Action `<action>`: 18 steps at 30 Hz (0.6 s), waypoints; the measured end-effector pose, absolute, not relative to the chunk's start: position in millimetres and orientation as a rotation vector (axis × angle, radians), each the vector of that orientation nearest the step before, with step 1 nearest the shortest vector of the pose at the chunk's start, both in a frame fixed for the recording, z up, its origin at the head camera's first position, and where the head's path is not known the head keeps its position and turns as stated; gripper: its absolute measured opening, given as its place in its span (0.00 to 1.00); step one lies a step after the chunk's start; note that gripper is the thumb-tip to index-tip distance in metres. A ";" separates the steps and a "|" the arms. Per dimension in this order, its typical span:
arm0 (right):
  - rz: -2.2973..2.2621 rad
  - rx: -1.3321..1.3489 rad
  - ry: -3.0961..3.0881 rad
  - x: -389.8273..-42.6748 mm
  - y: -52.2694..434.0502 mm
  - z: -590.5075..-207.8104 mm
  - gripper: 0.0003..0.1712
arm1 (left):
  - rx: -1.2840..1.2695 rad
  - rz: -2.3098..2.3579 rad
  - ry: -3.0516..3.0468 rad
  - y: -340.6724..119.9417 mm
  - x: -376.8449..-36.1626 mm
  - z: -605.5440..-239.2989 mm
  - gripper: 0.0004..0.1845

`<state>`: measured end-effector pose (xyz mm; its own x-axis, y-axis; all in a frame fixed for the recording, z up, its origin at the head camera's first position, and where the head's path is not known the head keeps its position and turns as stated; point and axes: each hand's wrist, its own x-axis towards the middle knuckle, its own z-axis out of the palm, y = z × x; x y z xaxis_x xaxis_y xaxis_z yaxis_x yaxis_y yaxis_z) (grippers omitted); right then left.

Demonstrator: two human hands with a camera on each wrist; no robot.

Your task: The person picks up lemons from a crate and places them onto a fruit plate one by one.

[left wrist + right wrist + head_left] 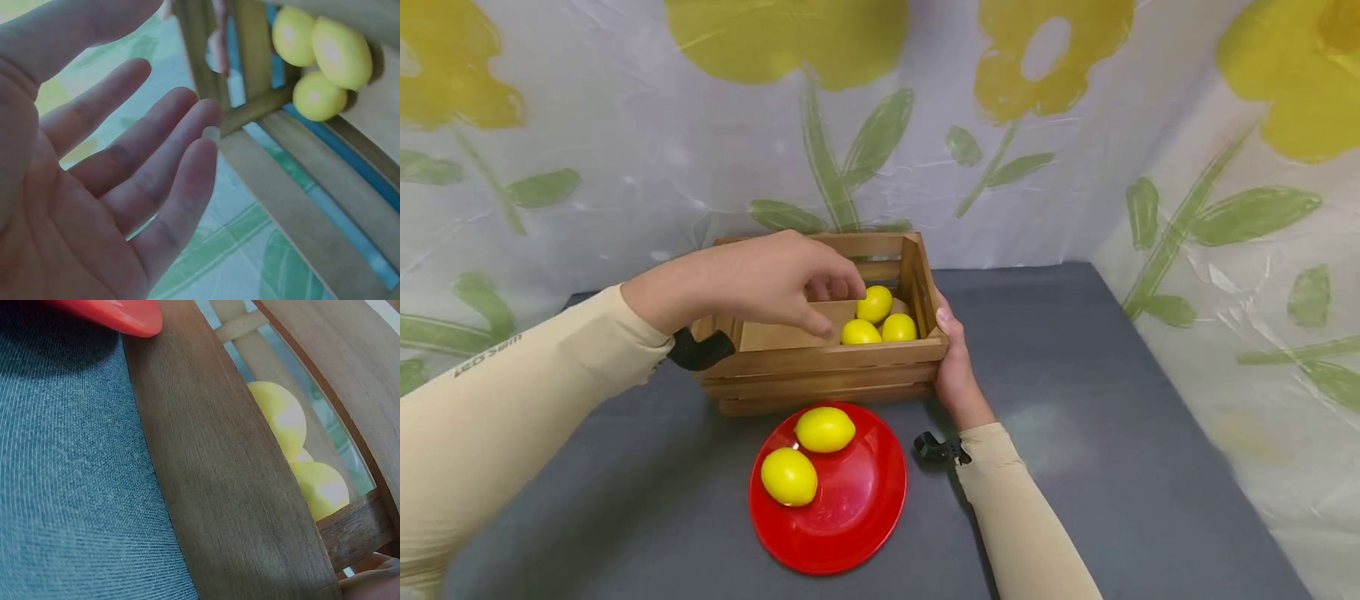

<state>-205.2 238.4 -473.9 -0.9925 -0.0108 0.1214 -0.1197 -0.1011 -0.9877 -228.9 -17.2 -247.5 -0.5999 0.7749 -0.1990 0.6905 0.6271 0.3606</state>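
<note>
A wooden crate point(827, 362) stands mid-table with three yellow lemons point(876, 321) bunched in its right near corner. My left hand point(835, 308) hovers over the crate's inside, just left of the lemons. In the left wrist view my left hand point(125, 187) shows a bare palm and relaxed fingers holding nothing, with the lemons point(319, 56) beyond. My right hand point(953, 358) grips the crate's right end, thumb on the rim. The right wrist view looks along a crate slat point(212, 456) at lemons point(281, 419) through a gap.
A red plate point(857, 500) lies in front of the crate with two lemons point(824, 429) point(788, 476) on its left part. The grey table point(1112, 417) stretches bare to the right. A flower-printed sheet point(1075, 167) hangs behind and along the right side.
</note>
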 end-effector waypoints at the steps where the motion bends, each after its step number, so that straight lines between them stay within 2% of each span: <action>1: 2.269 0.139 -2.064 -205.2 238.1 -472.6 0.48 | 1.176 0.337 2.510 -13.2 -234.8 -248.3 0.25; 9: 2.277 0.183 -2.054 -207.5 229.7 -468.6 0.47 | 1.150 0.247 2.460 14.5 -273.0 -267.5 0.27; 18: 2.291 0.175 -2.090 -205.4 213.2 -472.6 0.48 | 1.070 0.145 2.373 34.3 -288.4 -301.4 0.33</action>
<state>-205.4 213.2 -472.6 -0.9930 -0.0492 0.1071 -0.1022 -0.0939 -0.9903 -288.4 34.3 -301.4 -0.5474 0.7233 -0.4209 0.6668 0.6809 0.3030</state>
